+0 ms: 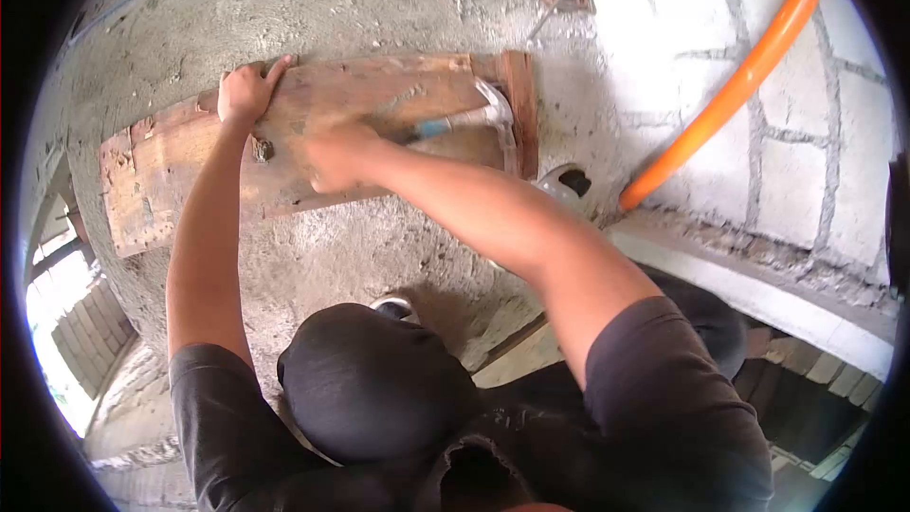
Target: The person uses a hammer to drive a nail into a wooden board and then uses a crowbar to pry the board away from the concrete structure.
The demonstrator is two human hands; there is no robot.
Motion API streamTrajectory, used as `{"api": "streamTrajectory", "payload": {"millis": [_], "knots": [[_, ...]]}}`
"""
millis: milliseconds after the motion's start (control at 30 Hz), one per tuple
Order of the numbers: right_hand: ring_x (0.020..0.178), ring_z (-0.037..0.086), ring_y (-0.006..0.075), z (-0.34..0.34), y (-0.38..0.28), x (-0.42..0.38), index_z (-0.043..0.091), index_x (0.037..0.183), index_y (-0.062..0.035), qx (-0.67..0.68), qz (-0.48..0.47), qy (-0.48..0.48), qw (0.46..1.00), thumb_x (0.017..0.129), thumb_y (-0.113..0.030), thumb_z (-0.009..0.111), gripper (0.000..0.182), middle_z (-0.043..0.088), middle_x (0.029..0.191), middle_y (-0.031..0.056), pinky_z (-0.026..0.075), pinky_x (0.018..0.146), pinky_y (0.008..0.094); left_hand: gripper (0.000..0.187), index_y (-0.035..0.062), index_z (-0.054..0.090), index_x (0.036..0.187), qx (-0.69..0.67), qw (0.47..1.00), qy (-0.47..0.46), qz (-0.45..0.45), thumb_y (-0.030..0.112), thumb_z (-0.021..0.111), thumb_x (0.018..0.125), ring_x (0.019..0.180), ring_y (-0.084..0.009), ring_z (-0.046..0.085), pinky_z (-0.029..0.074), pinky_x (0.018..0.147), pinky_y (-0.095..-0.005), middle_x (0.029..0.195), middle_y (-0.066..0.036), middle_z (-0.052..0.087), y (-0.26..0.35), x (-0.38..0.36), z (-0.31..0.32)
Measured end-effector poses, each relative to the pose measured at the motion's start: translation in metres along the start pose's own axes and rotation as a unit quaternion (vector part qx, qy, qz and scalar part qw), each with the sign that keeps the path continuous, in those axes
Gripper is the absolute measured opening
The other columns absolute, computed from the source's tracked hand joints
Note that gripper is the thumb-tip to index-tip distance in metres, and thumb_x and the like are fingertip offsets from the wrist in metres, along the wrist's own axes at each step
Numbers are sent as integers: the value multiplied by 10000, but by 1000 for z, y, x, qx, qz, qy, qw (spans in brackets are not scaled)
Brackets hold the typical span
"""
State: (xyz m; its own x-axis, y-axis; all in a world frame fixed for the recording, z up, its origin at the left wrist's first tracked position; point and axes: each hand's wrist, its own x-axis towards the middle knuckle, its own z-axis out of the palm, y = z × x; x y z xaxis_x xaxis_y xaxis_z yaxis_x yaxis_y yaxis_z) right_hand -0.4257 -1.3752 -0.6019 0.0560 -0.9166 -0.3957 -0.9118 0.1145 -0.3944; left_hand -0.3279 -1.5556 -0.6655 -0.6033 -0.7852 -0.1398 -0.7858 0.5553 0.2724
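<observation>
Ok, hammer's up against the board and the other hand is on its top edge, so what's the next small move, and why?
Probably a short, controlled pull on the hammer with the right hand. Its head sits at the board's right end, beside the upright wooden strip, and the left hand braces the top edge. The hammer is blurred, so I cannot tell if the claw has hooked anything.

Board: worn reddish-brown wooden plank (379,95), flat against rough grey concrete, tilted slightly, left end lower.
Hammer: metal-headed claw hammer with blue handle (488,114), head blurred, over plank's right end.
</observation>
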Motion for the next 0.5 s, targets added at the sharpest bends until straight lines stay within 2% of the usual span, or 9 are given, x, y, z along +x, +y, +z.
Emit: {"api": "streamTrajectory", "payload": {"millis": [33, 67, 133, 267, 333, 367, 400, 433, 500], "knots": [[770, 682, 362, -7, 2, -11, 668, 940, -49, -13, -51, -78, 996, 725, -272, 670, 310, 684, 784, 176, 550, 692, 461, 803, -10, 694, 837, -10, 1000, 8, -11, 723, 371, 895, 873, -367, 657, 427, 952, -446, 854, -234, 684, 0, 1, -4], [770, 682, 362, -14, 2, -18, 668, 940, -49, -25, -55, -88, 994, 725, -272, 670, 310, 684, 784, 176, 550, 692, 461, 799, -7, 694, 825, -36, 999, 6, -17, 722, 375, 895, 875, -364, 658, 416, 964, -446, 851, -228, 685, 1, -1, -3], [760, 677, 376, -19, -3, -28, 667, 948, -52, 38, -49, -15, 998, 723, -293, 679, 330, 680, 783, 182, 545, 698, 477, 779, 1, 695, 793, -40, 999, 15, -13, 713, 395, 893, 874, -353, 661, 410, 969, -451, 840, -219, 687, 0, -2, 0], [747, 677, 365, -3, -4, -7, 680, 971, -50, -10, -26, 31, 999, 728, -279, 668, 334, 679, 786, 191, 543, 700, 474, 790, 11, 711, 816, -25, 999, 23, 1, 728, 388, 885, 863, -341, 668, 405, 983, -460, 843, -214, 693, -1, -2, -2], [740, 678, 358, -4, 9, 28, 690, 993, -30, -75, 25, -106, 991, 740, -254, 649, 340, 688, 823, 195, 547, 720, 462, 795, 12, 716, 826, -28, 999, 15, -5, 733, 385, 884, 864, -340, 668, 405, 985, -454, 839, -211, 694, -3, 0, 4], [743, 683, 353, -29, 8, 37, 712, 957, -6, -5, 78, -62, 995, 759, -247, 612, 328, 700, 856, 194, 551, 712, 448, 800, 14, 720, 836, -32, 999, 9, -14, 737, 381, 882, 866, -339, 669, 406, 987, -449, 834, -208, 696, -3, 1, 5], [746, 692, 343, -42, 13, 54, 732, 833, -5, 11, 111, -23, 993, 768, -274, 587, 312, 702, 812, 193, 553, 691, 443, 800, 19, 721, 828, -26, 999, 23, -4, 741, 382, 880, 860, -333, 671, 410, 984, -436, 825, -198, 698, -4, 0, 6], [681, 687, 324, -33, 41, 89, 731, 731, -2, 12, 82, -10, 996, 757, -338, 602, 360, 689, 721, 191, 544, 641, 440, 800, 19, 721, 828, -25, 1000, 11, -9, 741, 382, 880, 860, -333, 671, 410, 984, -436, 825, -198, 698, -4, -3, 6], [453, 522, 205, -80, 46, 96, 592, 527, -58, 113, 144, -80, 980, 719, -399, 675, 400, 545, 505, 105, 443, 497, 348, 803, 20, 719, 819, -23, 1000, 17, -7, 745, 380, 878, 856, -331, 672, 417, 975, -424, 832, -191, 700, -4, -1, 6]]}}
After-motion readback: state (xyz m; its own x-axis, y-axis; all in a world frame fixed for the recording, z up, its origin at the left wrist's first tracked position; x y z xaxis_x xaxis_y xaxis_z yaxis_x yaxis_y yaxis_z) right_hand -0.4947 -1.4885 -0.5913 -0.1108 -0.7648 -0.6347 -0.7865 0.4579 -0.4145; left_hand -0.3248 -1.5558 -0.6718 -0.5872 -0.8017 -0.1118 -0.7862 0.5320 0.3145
